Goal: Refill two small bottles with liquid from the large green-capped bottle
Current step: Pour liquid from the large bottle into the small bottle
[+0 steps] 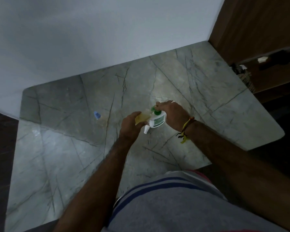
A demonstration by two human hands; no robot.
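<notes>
The left hand (132, 123) curls around a small bottle (142, 118) of yellowish liquid, tilted beside the white green-capped bottle (157, 120) standing on the counter (208, 91). The right hand (172, 113) reaches over, fingertips apparently pinching the green cap (155, 110).

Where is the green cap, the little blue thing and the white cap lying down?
green cap (156, 112), head view, on its top.
blue thing (96, 115), head view, on its middle.
white cap (146, 129), head view, on its side.

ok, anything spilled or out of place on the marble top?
No spill visible. One oddity: a small blue-capped clear bottle lies apart on the marble tabletop, left of both hands, seemingly tipped over; too blurred to confirm.
</notes>
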